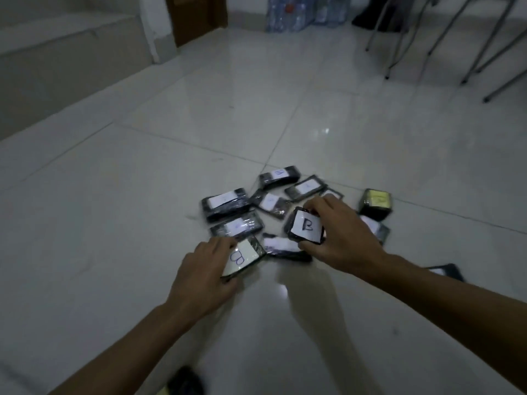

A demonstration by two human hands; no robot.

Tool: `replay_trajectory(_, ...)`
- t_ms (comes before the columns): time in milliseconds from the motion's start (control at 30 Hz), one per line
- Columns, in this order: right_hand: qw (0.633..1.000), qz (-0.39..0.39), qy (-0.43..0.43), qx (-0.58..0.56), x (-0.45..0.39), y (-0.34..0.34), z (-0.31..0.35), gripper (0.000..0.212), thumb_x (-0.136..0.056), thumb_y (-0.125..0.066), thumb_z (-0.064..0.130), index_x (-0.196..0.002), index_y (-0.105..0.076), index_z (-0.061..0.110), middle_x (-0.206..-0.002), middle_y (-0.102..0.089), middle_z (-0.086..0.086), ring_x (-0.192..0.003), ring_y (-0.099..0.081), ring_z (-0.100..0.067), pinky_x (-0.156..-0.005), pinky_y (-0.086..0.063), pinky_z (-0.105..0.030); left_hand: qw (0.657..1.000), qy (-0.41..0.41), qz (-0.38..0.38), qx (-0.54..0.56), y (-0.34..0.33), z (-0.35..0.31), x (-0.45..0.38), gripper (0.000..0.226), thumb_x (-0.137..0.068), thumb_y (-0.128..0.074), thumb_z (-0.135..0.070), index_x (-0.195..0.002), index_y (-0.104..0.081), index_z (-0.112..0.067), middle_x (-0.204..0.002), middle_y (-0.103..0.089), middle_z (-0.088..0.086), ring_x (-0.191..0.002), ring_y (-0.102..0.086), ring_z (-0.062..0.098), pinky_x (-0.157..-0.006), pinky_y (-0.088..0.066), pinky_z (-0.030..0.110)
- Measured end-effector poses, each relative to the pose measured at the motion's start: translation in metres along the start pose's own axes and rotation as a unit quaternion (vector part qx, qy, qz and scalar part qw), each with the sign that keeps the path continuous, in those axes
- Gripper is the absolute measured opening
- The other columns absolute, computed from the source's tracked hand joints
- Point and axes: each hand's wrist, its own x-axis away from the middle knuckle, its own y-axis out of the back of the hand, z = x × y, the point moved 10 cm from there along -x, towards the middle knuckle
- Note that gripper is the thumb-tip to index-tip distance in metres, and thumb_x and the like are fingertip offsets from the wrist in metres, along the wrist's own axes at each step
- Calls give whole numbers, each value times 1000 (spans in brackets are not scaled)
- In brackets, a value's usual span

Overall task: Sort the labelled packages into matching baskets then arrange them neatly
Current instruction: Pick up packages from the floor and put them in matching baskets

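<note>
Down at the bottom edge of the frame there's a dark blurry shape (185, 380) on the floor (114, 223), too smeared to tell what it is. Both bare forearms reach up from there toward the middle of the frame.

Left hand (199, 277) has its fingers curled round a dark wrapped pack (242, 259), thumb on the near edge, white label up with a "B" drawn on it. Right hand (339, 238) pinches a second pack (306, 227) between thumb and fingers, tilted up so its "B" label faces the camera. So both grips are closed on a pack each.

Rest of the packs are scattered on the glossy white tiles just above and around the hands, centre-right of the frame: two stacked-looking ones (225, 203) to the left, a couple more (279, 175) further up, one lying flat (282, 246) between the two hands. Labels on those are too blurry to read. One with a yellowish label (376, 202) sits off to the right, and another dark one (445, 270) peeks out from behind the right forearm.

Upper right has metal chair legs (445, 41), top centre a shrink-wrapped bundle of water bottles (302, 12), and a brown door (196, 15) to the left of that. Can't see any baskets in this shot.
</note>
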Motion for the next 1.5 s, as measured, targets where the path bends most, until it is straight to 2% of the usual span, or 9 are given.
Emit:
replay_trajectory(233, 983, -87, -163, 6, 132, 112, -161, 62, -71, -79, 42, -123, -51, 23, -114, -50, 4, -99, -48, -16, -80, -49, -33, 976, -216, 16, 11, -11, -215, -53, 59, -63, -47, -38, -121, -51, -25, -112, -59, -4, -98, -57, 25, -75, -48, 38)
replay_trajectory(433, 924, -191, -331, 21, 282, 201, -288, 59, -70, -82, 38, -120, -56, 20, -110, -49, 1, -99, -49, -20, -80, -46, -37, 879, -469, 80, -17, -48, -433, -22, 62, -69, -60, -32, -129, -43, -27, -124, -54, -6, -107, -53, 19, -86, -48, 35)
replay_trajectory(633, 852, -249, -460, 16, 402, 243, -369, 56, -72, -79, 37, -119, -53, 21, -114, -50, -1, -106, -49, -23, -87, -46, -42, 826, -552, 103, 54, -67, -581, 14, 62, -67, -52, -33, -128, -46, -27, -121, -55, -7, -104, -53, 19, -82, -47, 34)
replay_trajectory(733, 816, -244, -524, 14, 460, 248, -406, 53, -71, -80, 39, -111, -51, 21, -113, -52, -2, -103, -51, -24, -82, -47, -42, 805, -576, 126, 70, -89, -634, 26, 58, -71, -58, -37, -127, -46, -29, -123, -54, -9, -106, -51, 16, -85, -47, 35)
replay_trajectory(833, 770, -234, -594, -11, 512, 239, -435, 50, -71, -83, 34, -105, -49, 19, -112, -50, -4, -92, -52, -22, -72, -44, -35, 785, -592, 174, 47, -122, -670, 41, 57, -74, -66, -41, -126, -46, -32, -125, -53, -11, -111, -46, 12, -89, -45, 30)
replay_trajectory(967, 732, -220, -644, -32, 548, 215, -466, 47, -77, -80, 24, -111, -49, 16, -118, -47, -9, -92, -51, -24, -75, -40, -31, 770, -606, 200, 0, -161, -698, 55, 58, -75, -65, -44, -128, -43, -36, -128, -51, -14, -117, -39, 11, -98, -39, 33)
replay_trajectory(1167, 730, -236, -635, -88, 549, 188, -483, 37, -80, -70, 2, -114, -61, 12, -119, -61, -13, -101, -59, -25, -75, -45, -29, 762, -601, 240, -18, -191, -714, 57, 56, -76, -68, -42, -127, -45, -32, -129, -52, -10, -114, -41, 13, -93, -41, 31)
replay_trajectory(1333, 749, -267, -601, -78, 556, 200, -455, 31, -84, -72, 12, -113, -62, 18, -115, -53, 0, -96, -52, -14, -77, -37, -22, 774, -584, 243, -27, -206, -712, 68, 66, -75, -69, -51, -131, -42, -30, -131, -48, -6, -118, -40, 18, -94, -43, 39)
replay_trajectory(1500, 791, -296, -529, -79, 533, 215, -413, 19, -87, -71, 20, -105, -64, 23, -103, -51, 10, -74, -47, 3, -64, -33, -10, 802, -570, 177, -32, -186, -699, 67, 68, -74, -62, -63, -130, -43, -30, -132, -46, -6, -122, -38, 18, -98, -38, 40)
